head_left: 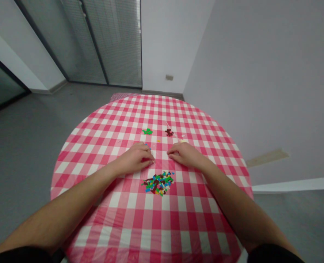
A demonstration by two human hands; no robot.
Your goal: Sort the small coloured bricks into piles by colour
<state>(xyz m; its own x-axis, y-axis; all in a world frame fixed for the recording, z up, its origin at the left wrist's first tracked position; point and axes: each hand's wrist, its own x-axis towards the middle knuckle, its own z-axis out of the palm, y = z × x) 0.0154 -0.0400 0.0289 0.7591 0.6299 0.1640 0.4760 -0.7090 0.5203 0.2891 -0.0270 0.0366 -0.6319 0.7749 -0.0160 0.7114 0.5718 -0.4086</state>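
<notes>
A heap of several small coloured building pieces (158, 182) lies on the round table with a red-and-white checked cloth (118, 120). My left hand (136, 157) rests on the cloth just beyond the heap, fingers curled together in a pinch. My right hand (184, 153) lies opposite it, fingers also curled, its fingertips close to those of the left. What either hand pinches is too small to see. Farther back sit a small green cluster of pieces (147, 131) and a dark red-brown cluster (169, 132). A tiny yellow piece (159, 141) lies between them.
The table stands near a grey wall on the right, with grey floor (27, 128) around it. Glass partitions with blinds (109, 40) are at the back left. A pale piece (182, 140) lies beside my right hand.
</notes>
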